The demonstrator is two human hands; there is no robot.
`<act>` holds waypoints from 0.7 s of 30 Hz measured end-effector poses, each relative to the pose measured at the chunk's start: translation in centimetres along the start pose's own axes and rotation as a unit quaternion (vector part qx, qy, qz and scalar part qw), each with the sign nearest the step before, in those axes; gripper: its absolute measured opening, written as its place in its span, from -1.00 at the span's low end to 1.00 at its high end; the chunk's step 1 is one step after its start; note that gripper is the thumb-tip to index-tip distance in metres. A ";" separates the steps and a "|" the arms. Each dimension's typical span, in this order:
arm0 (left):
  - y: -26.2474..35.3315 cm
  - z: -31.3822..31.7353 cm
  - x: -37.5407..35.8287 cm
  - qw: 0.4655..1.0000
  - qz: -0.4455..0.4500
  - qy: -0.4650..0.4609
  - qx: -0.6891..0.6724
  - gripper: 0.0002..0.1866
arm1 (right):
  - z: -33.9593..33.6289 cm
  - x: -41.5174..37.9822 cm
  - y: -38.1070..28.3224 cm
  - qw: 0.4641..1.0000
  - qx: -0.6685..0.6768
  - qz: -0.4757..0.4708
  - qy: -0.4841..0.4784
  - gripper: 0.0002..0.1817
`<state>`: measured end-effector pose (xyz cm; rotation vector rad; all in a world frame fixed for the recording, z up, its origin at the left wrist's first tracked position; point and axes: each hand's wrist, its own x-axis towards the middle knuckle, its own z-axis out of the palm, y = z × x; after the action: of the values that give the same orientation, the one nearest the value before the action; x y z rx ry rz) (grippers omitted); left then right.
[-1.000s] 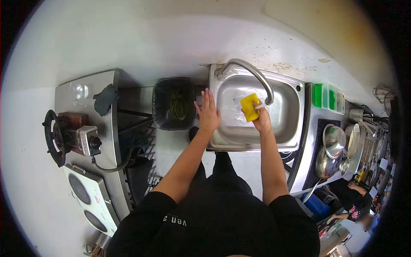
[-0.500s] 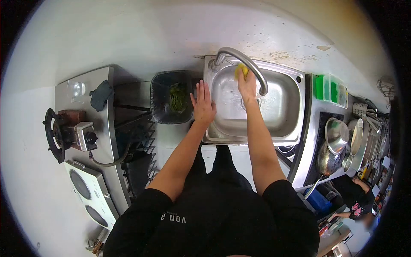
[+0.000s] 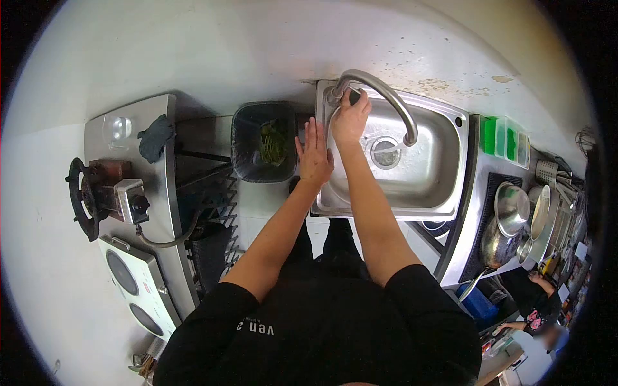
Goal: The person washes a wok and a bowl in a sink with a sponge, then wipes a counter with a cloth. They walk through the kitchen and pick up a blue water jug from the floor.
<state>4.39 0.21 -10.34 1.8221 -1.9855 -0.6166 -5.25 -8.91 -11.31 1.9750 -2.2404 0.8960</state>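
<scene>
While the left hand lies open at the near-left rim of the sink, the right hand grips a sponge.
Head view: right fingers clamped on the sponge at the sink's back left corner, beside the faucet; left fingers extended, near a dark bin.

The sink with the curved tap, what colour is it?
Silver-grey: the sink is shiny metal, seen in the head view.
</scene>
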 end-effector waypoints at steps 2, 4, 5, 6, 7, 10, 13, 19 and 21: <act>0.2 0.1 0.0 1.000 0.004 0.001 -0.004 -0.14 | -0.9 -0.1 0.6 1.000 -0.009 -0.007 -0.016 -0.51; 0.1 0.2 0.0 1.000 -0.002 -0.002 0.001 -0.15 | -1.9 0.0 1.8 0.996 -0.013 -0.064 -0.064 -0.52; 0.2 0.2 0.0 1.000 0.001 0.000 0.001 -0.15 | -2.8 -0.1 2.4 0.996 -0.013 -0.064 -0.060 -0.52; 0.2 0.1 -0.1 1.000 0.002 0.007 0.000 -0.15 | -3.9 -0.4 3.1 0.990 0.010 -0.085 -0.109 -0.51; 0.3 0.1 -0.1 1.000 0.006 0.012 -0.002 -0.15 | -5.1 -0.8 3.8 0.982 0.033 -0.104 -0.155 -0.50; 0.2 0.2 -0.1 0.999 0.015 0.005 0.030 -0.18 | -3.9 -6.6 9.2 0.982 0.079 -0.032 -0.169 -0.52; 0.3 0.2 -0.2 0.999 0.022 0.017 0.026 -0.19 | -5.1 -8.5 12.7 0.653 0.547 0.482 -0.205 -0.62; 0.4 0.7 0.1 0.999 0.028 0.034 0.014 -0.37 | -4.2 -3.9 10.3 0.703 0.620 0.338 -0.090 -0.59; 0.3 1.1 0.1 0.999 0.034 0.033 0.020 -0.44 | -1.1 -1.5 7.5 0.696 0.539 0.445 -0.163 -0.43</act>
<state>3.54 0.20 -11.13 1.7673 -2.0205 -0.4946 -12.24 -6.90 -13.97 0.9351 -3.3719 2.6239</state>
